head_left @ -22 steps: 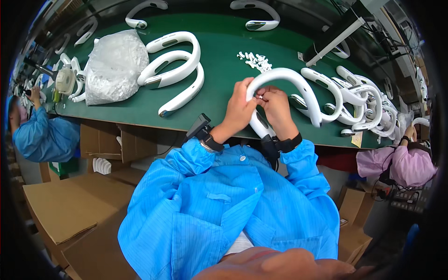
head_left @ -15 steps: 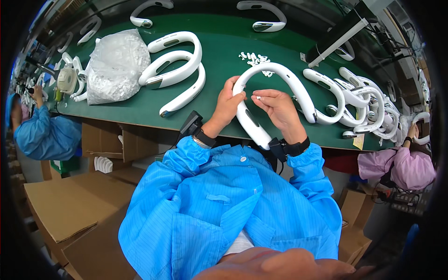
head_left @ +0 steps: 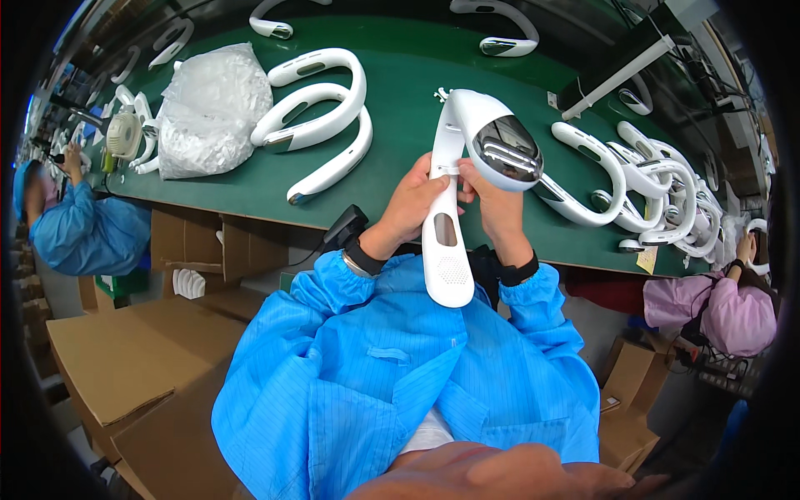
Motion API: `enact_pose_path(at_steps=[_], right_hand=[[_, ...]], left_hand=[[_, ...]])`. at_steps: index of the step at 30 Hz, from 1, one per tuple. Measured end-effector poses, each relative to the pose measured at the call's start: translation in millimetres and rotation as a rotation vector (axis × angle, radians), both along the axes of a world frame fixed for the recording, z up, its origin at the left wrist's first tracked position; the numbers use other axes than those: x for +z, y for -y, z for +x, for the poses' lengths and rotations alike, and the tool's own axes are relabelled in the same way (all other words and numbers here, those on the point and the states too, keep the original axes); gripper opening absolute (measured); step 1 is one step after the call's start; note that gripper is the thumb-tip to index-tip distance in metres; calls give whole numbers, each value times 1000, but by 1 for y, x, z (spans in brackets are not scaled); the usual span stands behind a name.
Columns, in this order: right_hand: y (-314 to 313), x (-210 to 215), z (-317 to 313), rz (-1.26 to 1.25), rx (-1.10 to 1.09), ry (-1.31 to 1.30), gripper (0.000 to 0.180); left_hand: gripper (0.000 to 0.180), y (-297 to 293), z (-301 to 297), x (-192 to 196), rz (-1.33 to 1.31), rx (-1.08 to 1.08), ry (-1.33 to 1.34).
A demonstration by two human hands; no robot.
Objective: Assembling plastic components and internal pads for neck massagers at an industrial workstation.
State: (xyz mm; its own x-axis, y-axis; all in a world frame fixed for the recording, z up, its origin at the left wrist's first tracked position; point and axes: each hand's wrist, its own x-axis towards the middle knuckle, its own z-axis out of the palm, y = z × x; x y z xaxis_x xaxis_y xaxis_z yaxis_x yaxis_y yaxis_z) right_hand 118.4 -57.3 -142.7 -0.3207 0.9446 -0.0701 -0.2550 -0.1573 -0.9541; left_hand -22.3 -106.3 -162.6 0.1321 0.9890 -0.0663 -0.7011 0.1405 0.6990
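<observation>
Both my hands hold one white U-shaped neckband device [head_left: 447, 242] lifted toward my face above the green table's [head_left: 400, 125] near edge. My left hand [head_left: 414, 200] grips its left arm from the left. My right hand [head_left: 497, 200] pinches the same arm from the right, fingertips meeting at a small slot. The band's other end [head_left: 504, 150] shows a dark glossy oval panel with a vent. Both wrists wear dark straps, and the sleeves are blue.
Three white neckbands [head_left: 321, 117] lie stacked left of centre beside a crumpled clear plastic bag [head_left: 208, 108]. Several more neckbands [head_left: 650, 187] pile at the right. Small white parts [head_left: 439, 94] lie behind. A blue-coated person [head_left: 79, 225] works left, a pink-coated one [head_left: 725, 304] right. Cardboard boxes [head_left: 125, 358] stand below.
I have raised the neckband off the table and turned it, so one arm now points down toward me and the dark-panelled end faces up. Both hands slid to its middle.
</observation>
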Motion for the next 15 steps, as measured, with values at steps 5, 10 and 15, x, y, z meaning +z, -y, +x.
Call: enact_pose_path(at_steps=[5,10,15], right_hand=[[9,11,-8,28,-25,274,10],[8,-23,-3,268,-123,371,12],[9,16,-8,18,-139,228,7]], left_hand=[[37,1,9,-3,-36,-3,-61],[37,1,18,7,-24,74,-157],[30,4,17,14,-113,-15,-8]])
